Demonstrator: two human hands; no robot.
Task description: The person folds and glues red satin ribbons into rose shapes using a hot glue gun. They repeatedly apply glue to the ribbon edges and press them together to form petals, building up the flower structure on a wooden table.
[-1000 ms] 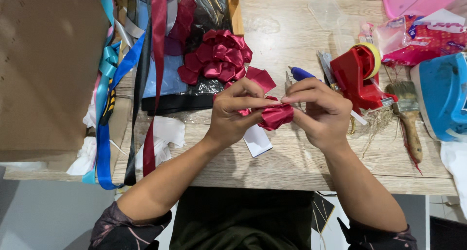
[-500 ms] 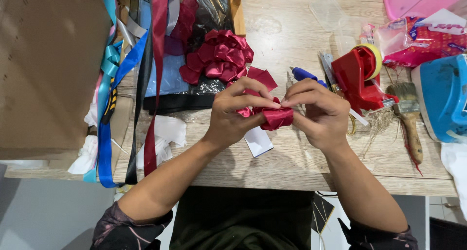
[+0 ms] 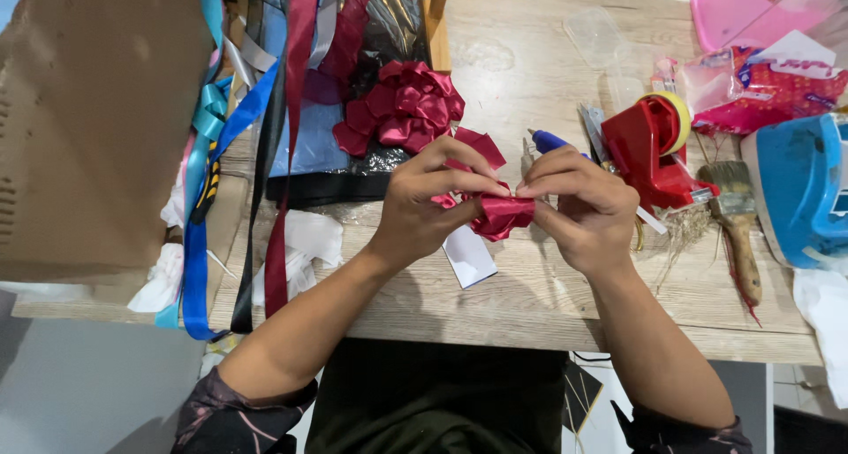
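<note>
Both of my hands meet over the wooden table, pinching a small folded piece of dark red satin ribbon. My left hand grips its left side with thumb and fingers. My right hand pinches the right side, fingertips touching the left hand's. A loose red ribbon loop pokes up just behind the fingers. A finished dark red ribbon bow lies on black plastic farther back. A white paper scrap sits under the hands.
Long red, blue and black ribbons hang over the table's left edge beside a brown cardboard box. A red tape dispenser, a blue pen, a paintbrush and a blue appliance stand at the right.
The hands have kept pinching the red ribbon piece, shifting it slightly as the fingers refold it; the arms stay in place.
</note>
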